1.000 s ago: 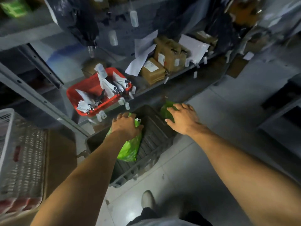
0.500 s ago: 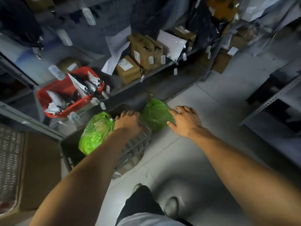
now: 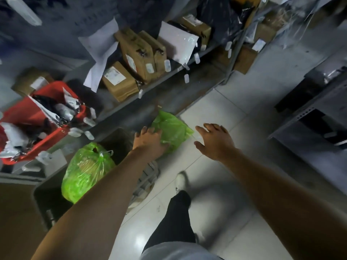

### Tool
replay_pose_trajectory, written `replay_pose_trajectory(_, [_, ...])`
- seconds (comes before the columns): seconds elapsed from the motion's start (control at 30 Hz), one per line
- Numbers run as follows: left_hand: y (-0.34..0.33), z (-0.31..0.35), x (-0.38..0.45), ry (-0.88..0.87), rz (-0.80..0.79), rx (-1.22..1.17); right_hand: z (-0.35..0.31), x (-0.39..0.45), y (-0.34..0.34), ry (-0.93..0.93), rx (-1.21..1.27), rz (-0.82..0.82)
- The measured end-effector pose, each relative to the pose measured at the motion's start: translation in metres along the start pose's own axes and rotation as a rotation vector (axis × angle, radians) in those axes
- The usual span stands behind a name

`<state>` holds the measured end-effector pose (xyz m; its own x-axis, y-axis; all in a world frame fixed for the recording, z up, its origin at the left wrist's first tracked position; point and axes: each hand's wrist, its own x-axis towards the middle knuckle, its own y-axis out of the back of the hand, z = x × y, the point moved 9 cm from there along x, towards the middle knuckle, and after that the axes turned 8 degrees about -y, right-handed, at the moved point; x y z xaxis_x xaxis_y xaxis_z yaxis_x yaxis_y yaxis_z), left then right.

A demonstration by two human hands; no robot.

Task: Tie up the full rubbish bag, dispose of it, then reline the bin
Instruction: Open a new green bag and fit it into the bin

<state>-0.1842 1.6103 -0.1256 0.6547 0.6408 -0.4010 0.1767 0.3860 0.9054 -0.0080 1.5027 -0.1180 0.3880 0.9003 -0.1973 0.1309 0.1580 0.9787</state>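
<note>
Full bag [image 3: 85, 170] now sits tied in the bin [image 3: 47, 199]; right hand [image 3: 216, 141] has let go, open, while left hand [image 3: 150, 141] grips the fresh liner [image 3: 172, 130] at the bin's far corner; relining seems underway.

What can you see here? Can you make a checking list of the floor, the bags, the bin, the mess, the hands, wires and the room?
Surface: pale tiled floor, shiny.
Job's things: full tied green bag sits in the dark bin; second green bag is at the bin's far end.
Clutter: red basket of packets; brown boxes and white papers on the shelf.
Hands: left hand on the second green bag; right hand open, apart from it.
Cables: nothing seen.
Surroundings: metal shelving on the right; a leg and white shoe below.
</note>
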Motion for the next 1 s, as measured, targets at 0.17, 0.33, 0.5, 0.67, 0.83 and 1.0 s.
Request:
replay_pose_trajectory(0.17, [-0.017,-0.013,0.076,-0.004,-0.071,-0.008,0.015,0.068,-0.031,-0.023,0.021,-0.105])
replay_pose_trajectory(0.33, [-0.046,-0.025,0.150,0.011,-0.122,0.001,0.029,0.131,-0.072,-0.035,0.032,-0.169])
replay_pose_trajectory(0.5, [-0.089,-0.031,0.208,0.036,-0.150,0.028,0.039,0.188,-0.130,-0.024,0.046,-0.214])
replay_pose_trajectory(0.67, [-0.149,-0.038,0.262,0.084,-0.161,0.059,0.039,0.238,-0.202,0.025,0.065,-0.245])
replay_pose_trajectory(0.83, [-0.212,-0.060,0.307,0.182,-0.165,0.031,0.037,0.278,-0.274,0.112,0.065,-0.282])
replay_pose_trajectory(1.0, [-0.279,-0.080,0.354,0.229,-0.201,0.029,0.024,0.317,-0.345,0.188,0.098,-0.285])
